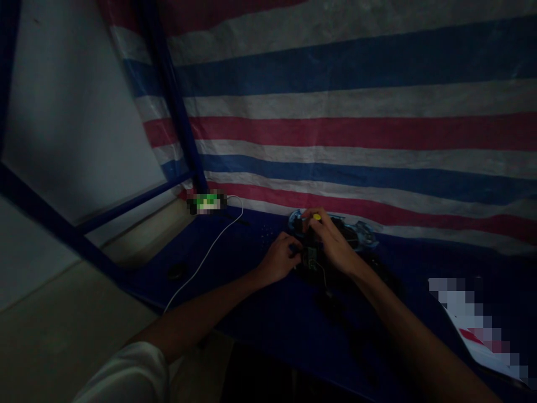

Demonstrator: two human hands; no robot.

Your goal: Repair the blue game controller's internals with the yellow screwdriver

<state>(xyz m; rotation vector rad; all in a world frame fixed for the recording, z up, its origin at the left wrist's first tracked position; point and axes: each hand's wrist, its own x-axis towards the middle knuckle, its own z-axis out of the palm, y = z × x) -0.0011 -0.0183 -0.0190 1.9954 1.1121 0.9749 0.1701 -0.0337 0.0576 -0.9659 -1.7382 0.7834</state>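
Note:
The picture is dim. My right hand (329, 238) is closed around a screwdriver with a yellow end (316, 217), held upright over a dark chassis (308, 266). A small circuit board (312, 256) and a thin pale wire (324, 274) show on the chassis. At its left edge my left hand (280, 256) is closed, fingertips pinched on the chassis. The screwdriver's tip is hidden by my fingers. Just behind lies a light-blue shell (364, 235), perhaps a toy car body, partly covered by my right hand.
All this sits on a blue tabletop (247, 305). Small bits (266, 232) lie left of the shell. A white cable (210, 250) runs to a green-lit device (208, 201). A round dark object (177, 271) lies left; a blurred pale flat object (478, 330) lies right. Striped sheeting (335, 131) hangs behind.

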